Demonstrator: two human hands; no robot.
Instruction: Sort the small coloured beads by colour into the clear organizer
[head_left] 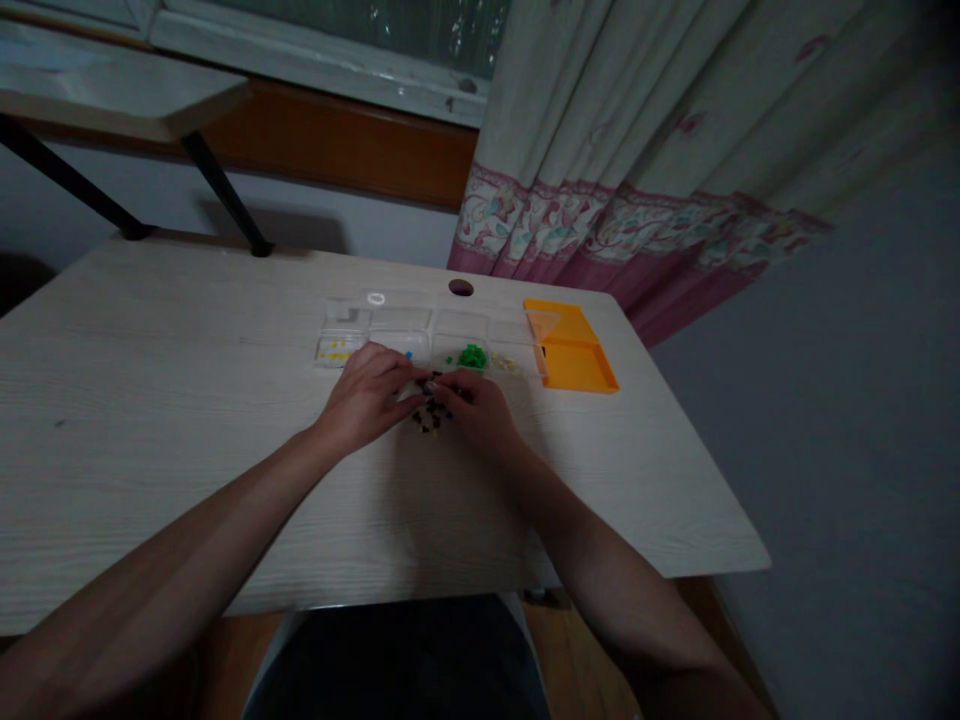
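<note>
My left hand [376, 392] and my right hand [480, 408] meet over a small pile of dark brown pieces [426, 420] on the table. Thumb and fingers of each hand are drawn together at the pile; what they pinch is too small and dim to make out. Just beyond them lies a clear plastic compartment box [401, 342]. Yellow pieces [335, 354] sit in its left compartment, a blue piece [409, 356] shows beside my left fingers, and a heap of green pieces [472, 357] lies beyond my right hand. Pale pieces [505, 366] are right of the green heap.
An orange open case [576, 352] lies at the right of the clear box. A round hole [461, 288] is in the tabletop [187, 440] near its back edge. A raised shelf [120, 95] on black legs stands back left; a curtain [600, 130] hangs behind.
</note>
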